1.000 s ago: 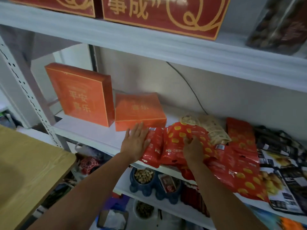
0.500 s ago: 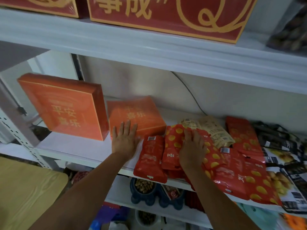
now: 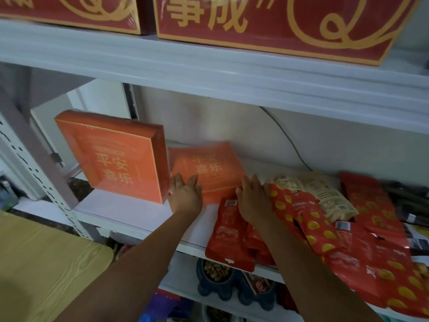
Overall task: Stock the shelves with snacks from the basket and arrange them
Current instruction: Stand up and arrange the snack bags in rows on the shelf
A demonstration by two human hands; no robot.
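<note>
Our red snack bags lie on the white shelf, one hanging over its edge. Our right hand rests flat on them, fingers straight and close. Our left hand, fingers straight and a little spread, touches the flat orange box. The tilted orange box stands just beside it.

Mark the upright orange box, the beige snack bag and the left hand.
upright orange box (image 3: 116,159): head view, middle of its front face.
beige snack bag (image 3: 325,194): head view, centre of the printed panel.
left hand (image 3: 185,195): head view, back of the hand.
</note>
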